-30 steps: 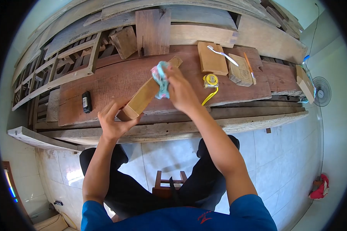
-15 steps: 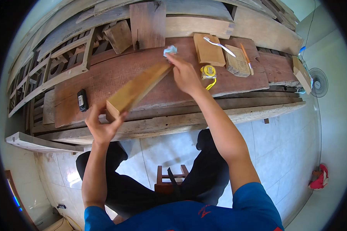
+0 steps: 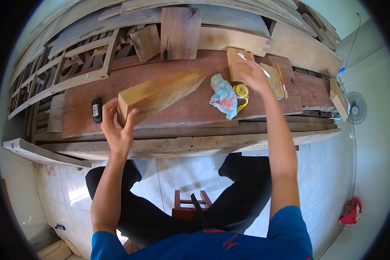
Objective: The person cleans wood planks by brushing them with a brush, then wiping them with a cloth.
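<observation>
A long yellowish wooden block (image 3: pixel 160 92) is tilted above the reddish board, its near end gripped between the thumb and fingers of my left hand (image 3: pixel 118 128). My right hand (image 3: pixel 253 76) is over the light wood block (image 3: pixel 235 69) and the white toothbrush (image 3: pixel 242 56); its fingers are blurred, and any contact is unclear. A crumpled light-blue cloth with reddish stains (image 3: pixel 224 97) lies beside the yellow tape measure (image 3: pixel 241 90). A second small wood block (image 3: pixel 271 78) and a brush with an orange handle (image 3: pixel 281 74) are to the right.
A black device (image 3: pixel 96 110) lies on the left of the reddish board (image 3: pixel 78 104). Wooden frames (image 3: pixel 86 78) and upright boards (image 3: pixel 180 34) stand behind. A small wooden stool (image 3: pixel 187 212) is between my legs. At the right is a fan (image 3: pixel 356 108).
My right hand has let go of the blue cloth, which now lies spread by the tape measure, and has moved right. The long block stays in my left hand.
</observation>
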Available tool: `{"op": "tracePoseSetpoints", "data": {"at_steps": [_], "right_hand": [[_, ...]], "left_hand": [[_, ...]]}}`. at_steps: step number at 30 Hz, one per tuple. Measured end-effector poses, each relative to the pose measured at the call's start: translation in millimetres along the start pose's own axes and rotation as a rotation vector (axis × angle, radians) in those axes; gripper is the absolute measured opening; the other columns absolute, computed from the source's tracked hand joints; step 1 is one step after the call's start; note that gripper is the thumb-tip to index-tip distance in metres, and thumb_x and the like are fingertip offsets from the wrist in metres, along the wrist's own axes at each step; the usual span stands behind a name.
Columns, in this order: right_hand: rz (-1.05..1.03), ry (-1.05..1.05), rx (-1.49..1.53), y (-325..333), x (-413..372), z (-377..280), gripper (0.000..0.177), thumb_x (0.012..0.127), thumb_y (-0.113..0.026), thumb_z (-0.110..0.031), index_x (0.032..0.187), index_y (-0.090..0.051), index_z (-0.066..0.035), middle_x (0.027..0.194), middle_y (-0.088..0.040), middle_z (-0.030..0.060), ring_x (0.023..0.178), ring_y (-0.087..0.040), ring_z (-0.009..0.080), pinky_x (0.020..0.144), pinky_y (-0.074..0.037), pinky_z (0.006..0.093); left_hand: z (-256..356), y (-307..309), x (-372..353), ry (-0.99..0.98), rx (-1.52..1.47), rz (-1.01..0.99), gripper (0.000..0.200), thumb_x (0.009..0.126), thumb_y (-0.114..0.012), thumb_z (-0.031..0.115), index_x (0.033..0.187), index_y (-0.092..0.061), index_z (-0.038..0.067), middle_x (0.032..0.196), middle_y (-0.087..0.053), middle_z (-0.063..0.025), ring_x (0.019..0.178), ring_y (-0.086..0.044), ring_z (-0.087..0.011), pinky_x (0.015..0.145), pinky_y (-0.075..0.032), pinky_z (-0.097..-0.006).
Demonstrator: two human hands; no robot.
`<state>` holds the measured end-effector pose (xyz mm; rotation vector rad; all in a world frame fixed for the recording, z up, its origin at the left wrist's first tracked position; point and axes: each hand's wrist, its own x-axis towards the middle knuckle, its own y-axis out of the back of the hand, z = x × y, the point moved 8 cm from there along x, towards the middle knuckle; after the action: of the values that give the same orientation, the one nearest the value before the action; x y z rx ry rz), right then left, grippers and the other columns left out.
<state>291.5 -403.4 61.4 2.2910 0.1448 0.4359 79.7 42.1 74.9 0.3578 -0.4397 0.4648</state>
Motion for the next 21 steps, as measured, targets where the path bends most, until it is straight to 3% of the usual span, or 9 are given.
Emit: {"op": "tracePoseSetpoints", "data": {"at_steps": [4, 7, 11, 17, 21], "right_hand": [[0.086, 0.070, -0.180, 39, 102, 22, 0.055, 0.088, -0.084, -0.035, 0.134, -0.069, -0.010, 0.137, -0.070, 0.0195, 0.129, -0.066, 0.0351, 0.111, -0.050, 0.0419], [-0.030, 0.139, -0.379, 35, 169, 20, 0.069, 0.084, -0.087, -0.036, 0.143, -0.064, -0.010, 0.144, -0.066, 0.0194, 0.134, -0.063, 0.0355, 0.113, -0.049, 0.0431], [-0.193, 0.023, -0.320, 7, 218, 33, 0.085, 0.077, -0.093, -0.040, 0.150, -0.060, -0.010, 0.149, -0.063, 0.0219, 0.137, -0.060, 0.0377, 0.114, -0.048, 0.0444], [-0.293, 0.087, -0.516, -9, 226, 30, 0.076, 0.074, -0.095, -0.030, 0.141, -0.065, -0.010, 0.136, -0.067, 0.0179, 0.128, -0.062, 0.0372, 0.107, -0.051, 0.0454], [-0.173, 0.126, -0.528, -8, 218, 27, 0.067, 0.075, -0.095, -0.029, 0.132, -0.067, -0.009, 0.127, -0.068, 0.0152, 0.130, -0.059, 0.0352, 0.107, -0.050, 0.0447]], "left_hand": [[0, 2, -1, -0.077, 0.038, -0.047, 0.048, 0.092, -0.084, 0.017, 0.127, -0.057, -0.002, 0.114, -0.068, -0.0138, 0.110, -0.064, -0.0212, 0.102, -0.049, -0.0356], [-4, 3, -1, -0.036, 0.033, -0.052, 0.052, 0.091, -0.084, 0.020, 0.129, -0.056, -0.001, 0.114, -0.066, -0.0130, 0.111, -0.063, -0.0229, 0.103, -0.047, -0.0378], [-3, 5, 4, -0.034, 0.064, -0.078, 0.054, 0.089, -0.086, 0.025, 0.127, -0.056, 0.000, 0.114, -0.067, -0.0127, 0.111, -0.063, -0.0235, 0.103, -0.047, -0.0390], [4, 6, 10, -0.115, 0.181, -0.121, 0.056, 0.087, -0.088, 0.028, 0.125, -0.057, 0.001, 0.111, -0.070, -0.0160, 0.105, -0.068, -0.0244, 0.098, -0.050, -0.0389], [3, 4, 15, -0.097, 0.152, -0.077, 0.056, 0.089, -0.086, 0.030, 0.127, -0.057, 0.000, 0.112, -0.071, -0.0172, 0.107, -0.068, -0.0252, 0.099, -0.051, -0.0398]]}}
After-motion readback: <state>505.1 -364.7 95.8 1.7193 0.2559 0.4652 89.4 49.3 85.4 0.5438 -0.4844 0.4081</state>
